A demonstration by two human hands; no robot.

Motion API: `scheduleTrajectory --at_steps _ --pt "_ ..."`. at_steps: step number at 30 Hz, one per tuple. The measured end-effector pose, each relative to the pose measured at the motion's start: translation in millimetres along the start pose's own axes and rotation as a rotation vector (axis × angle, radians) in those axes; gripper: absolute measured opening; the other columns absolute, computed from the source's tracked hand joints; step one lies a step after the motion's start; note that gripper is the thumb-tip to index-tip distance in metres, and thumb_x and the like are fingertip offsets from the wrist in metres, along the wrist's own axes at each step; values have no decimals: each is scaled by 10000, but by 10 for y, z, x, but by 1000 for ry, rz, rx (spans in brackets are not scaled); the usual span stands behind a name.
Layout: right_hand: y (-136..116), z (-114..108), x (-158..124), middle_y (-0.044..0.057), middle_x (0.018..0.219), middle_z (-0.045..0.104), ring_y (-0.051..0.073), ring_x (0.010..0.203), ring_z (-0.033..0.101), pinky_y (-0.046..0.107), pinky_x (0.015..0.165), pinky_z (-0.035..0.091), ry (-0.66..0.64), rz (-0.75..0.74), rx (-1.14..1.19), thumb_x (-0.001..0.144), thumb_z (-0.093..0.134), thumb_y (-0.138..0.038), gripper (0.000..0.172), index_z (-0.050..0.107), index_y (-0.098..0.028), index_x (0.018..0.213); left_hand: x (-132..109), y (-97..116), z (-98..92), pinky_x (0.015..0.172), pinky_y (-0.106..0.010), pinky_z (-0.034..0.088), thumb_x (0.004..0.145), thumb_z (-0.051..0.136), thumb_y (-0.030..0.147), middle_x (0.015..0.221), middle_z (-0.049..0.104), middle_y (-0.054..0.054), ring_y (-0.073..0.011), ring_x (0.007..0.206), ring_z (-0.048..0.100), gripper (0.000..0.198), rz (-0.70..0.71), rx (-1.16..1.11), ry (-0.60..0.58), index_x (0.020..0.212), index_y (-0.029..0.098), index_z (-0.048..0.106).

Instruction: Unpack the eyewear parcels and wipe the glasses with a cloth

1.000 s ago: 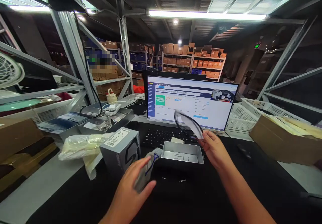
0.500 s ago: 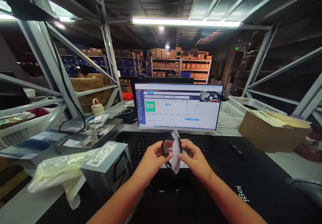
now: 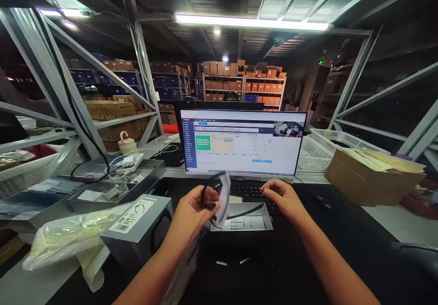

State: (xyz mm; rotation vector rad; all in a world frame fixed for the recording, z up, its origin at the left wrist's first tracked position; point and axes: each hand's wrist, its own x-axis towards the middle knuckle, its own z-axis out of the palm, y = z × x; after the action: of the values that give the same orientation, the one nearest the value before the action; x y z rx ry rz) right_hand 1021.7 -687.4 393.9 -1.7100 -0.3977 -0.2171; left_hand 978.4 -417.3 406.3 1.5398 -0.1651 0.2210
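My left hand (image 3: 195,207) grips a black looped headset (image 3: 207,191) with a white wrapper (image 3: 224,197) standing along its right side. Thumb and fingers pinch it above the left end of a small open grey box (image 3: 270,223). Inside that box lie a dark strip (image 3: 248,211) and a printed white sheet (image 3: 244,224). Beyond the box's right side my right hand (image 3: 282,197) hovers over the keyboard (image 3: 246,190), fingers loosely curled and apart with nothing visible in them.
A grey retail box (image 3: 137,223) and crumpled clear plastic bag (image 3: 68,236) lie left. Behind the keyboard stands a monitor (image 3: 239,159). A mouse (image 3: 321,200), cardboard box (image 3: 369,181) with envelopes and white baskets (image 3: 313,154) sit right. Metal shelf posts (image 3: 142,54) frame the desk.
My right hand has let go of the wrapped headset and moved right. My left hand has carried it left and tilted it, uncovering the open box beneath. The view has shifted slightly.
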Motion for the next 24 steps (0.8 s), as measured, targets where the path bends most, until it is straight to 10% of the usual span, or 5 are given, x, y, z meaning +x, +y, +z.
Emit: scheduleTrajectory --at_steps 3,7,15,24 --pt "-133 92 -133 75 1097 698 239 997 627 387 919 474 -23 -119 -199 833 703 -385 302 690 -234 1094 -43 -70 59 843 -327 545 712 757 291 1012 722 -70 -249 989 684 307 34 151 -78 998 191 708" --pt "-265 359 -286 96 1357 593 249 1238 550 393 1057 430 -367 -247 -173 918 621 -469 450 595 -254 1313 -130 -85 140 917 -377 540 758 720 294 1073 726 -81 -266 1017 684 311 140 259 -175 1057 211 731" --pt "-266 -124 -158 23 746 651 159 712 603 290 701 491 -648 139 31 885 658 -537 370 663 -170 835 -162 74 22 868 -357 571 691 752 254 1008 766 -86 -288 1000 720 315 12 125 -233 999 192 738" --pt "10 -585 -49 -48 546 489 101 501 384 229 483 269 -339 174 -442 826 656 -502 335 701 -173 782 -132 200 -183 806 -332 601 683 786 325 963 779 -85 -272 936 740 324 80 142 -109 974 193 730"
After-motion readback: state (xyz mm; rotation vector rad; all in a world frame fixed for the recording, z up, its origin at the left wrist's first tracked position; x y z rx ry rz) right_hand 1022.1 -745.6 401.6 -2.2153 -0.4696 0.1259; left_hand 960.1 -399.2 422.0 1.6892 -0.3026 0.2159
